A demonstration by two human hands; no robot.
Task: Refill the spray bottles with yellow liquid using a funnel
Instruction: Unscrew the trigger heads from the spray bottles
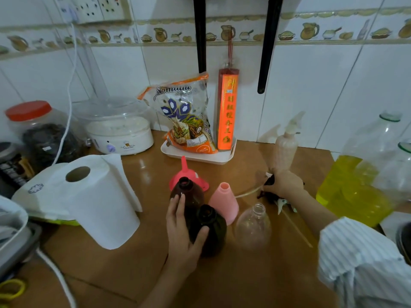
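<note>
Head view: at lower centre the left hand (181,237) grips a dark brown bottle (210,230). Right of centre, the right hand (283,182) clutches a black spray head (270,181). The pink funnel (188,176) lies mid-frame; the jug of yellow liquid (353,187) stands far right.

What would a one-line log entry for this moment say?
left hand: holds dark bottle | right hand: grips spray head | funnel: unused

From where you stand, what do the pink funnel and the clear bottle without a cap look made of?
Pink funnel: probably plastic, opaque and smooth with a slight sheen.
Clear bottle: likely thin plastic; you see the brown counter through it, and its threaded neck looks moulded.
</note>
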